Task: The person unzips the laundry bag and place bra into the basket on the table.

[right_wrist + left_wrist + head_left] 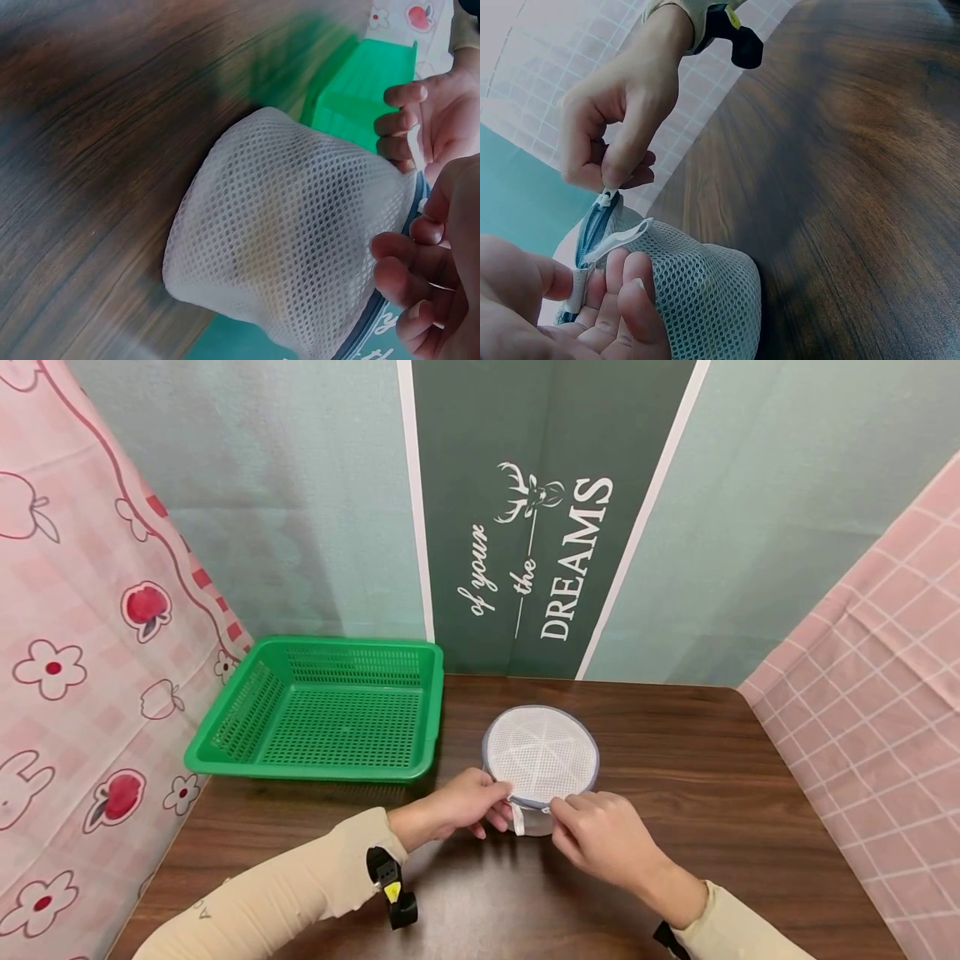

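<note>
A round white mesh laundry bag (540,745) with a grey-blue zipped rim stands on the table, its flat top facing up. At the rim's near side, my left hand (471,803) pinches the zipper's end tab between thumb and fingers, beside a small white fabric loop (626,236). My right hand (606,842) pinches the zipper pull (606,198) a little farther right along the zipper (592,231). Through the bag's side mesh (300,217), a faint yellowish shape shows in the right wrist view.
A green plastic basket (433,727) with slotted walls stands to the left of the bag, near the back of the brown wooden table (690,777). Cloth hangings surround the table: a green one (315,527) behind, pink ones at left (82,710) and right (885,693).
</note>
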{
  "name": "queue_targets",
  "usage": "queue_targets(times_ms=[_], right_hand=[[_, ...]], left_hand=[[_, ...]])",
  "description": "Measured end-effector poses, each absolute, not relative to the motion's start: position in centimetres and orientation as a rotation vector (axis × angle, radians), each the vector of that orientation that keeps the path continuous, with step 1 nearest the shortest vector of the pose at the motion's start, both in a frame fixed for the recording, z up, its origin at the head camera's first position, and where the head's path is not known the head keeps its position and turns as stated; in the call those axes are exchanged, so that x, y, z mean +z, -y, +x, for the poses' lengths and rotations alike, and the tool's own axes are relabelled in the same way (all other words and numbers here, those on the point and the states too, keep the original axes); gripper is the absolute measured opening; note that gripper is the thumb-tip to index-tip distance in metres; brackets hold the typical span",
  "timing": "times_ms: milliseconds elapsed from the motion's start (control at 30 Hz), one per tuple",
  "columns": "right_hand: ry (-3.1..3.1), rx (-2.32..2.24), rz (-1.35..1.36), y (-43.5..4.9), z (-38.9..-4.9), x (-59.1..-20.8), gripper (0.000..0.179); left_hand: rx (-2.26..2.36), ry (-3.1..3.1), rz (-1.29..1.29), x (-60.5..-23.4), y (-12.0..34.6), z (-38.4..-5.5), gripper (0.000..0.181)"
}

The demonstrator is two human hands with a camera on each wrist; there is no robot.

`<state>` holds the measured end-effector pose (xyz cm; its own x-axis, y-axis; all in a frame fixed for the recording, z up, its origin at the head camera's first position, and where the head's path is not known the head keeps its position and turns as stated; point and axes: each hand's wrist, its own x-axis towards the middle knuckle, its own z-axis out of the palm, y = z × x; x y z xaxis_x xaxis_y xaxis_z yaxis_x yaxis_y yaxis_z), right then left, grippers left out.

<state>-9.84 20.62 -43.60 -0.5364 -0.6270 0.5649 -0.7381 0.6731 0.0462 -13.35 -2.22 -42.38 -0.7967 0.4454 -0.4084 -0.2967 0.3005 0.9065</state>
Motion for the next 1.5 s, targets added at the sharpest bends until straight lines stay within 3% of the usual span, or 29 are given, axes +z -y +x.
queue_targets(times_ms=[1500], right_hand=[[2.311, 0.270, 1.024, -23.1, -10.7, -44.6, 0.020]], left_hand=[[1.534, -1.920, 0.122, -42.7, 3.3, -14.6, 0.024]])
